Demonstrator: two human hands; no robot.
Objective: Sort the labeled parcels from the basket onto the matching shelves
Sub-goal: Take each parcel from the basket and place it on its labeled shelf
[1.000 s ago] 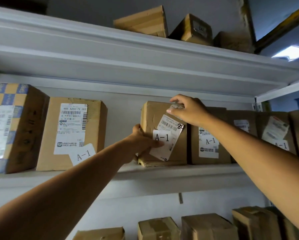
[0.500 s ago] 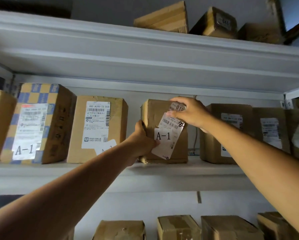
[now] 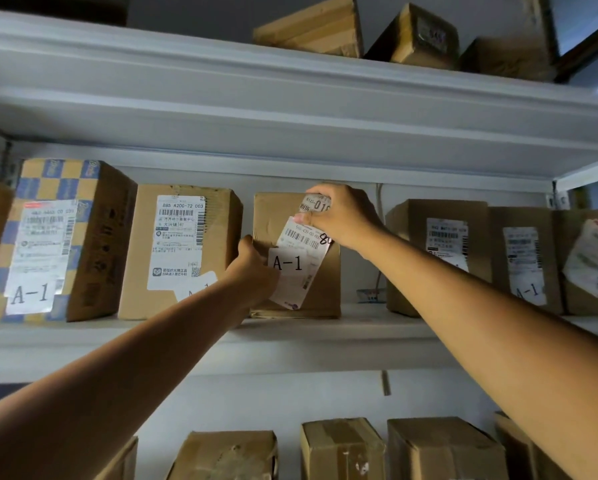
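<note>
A brown cardboard parcel with a tilted white label marked A-1 [image 3: 295,258] was held upright on the white metal middle shelf [image 3: 359,327], its base resting near the shelf's front edge. Its left edge was gripped by the left hand [image 3: 254,271], fingers curled round the side. Its upper right corner was clasped by the right hand [image 3: 342,216], fingers curled over the top and the thumb pressed on the label.

A narrow gap was left between the parcel and the plain brown box with a printed white label [image 3: 179,251] just left of the left hand. Further left, a blue-and-tan chequered box marked A-1 [image 3: 58,240] was seen. To the right of the right hand, a wider open stretch of shelf was visible before a row of brown labelled boxes [image 3: 498,258], packed side by side. Little headroom was left between the right hand and the underside of the white upper shelf [image 3: 290,98].

Above both hands, three tilted brown cartons [image 3: 394,32] were stored on that upper shelf. Below the arms, more taped brown boxes [image 3: 342,448] were ranged on a lower level.
</note>
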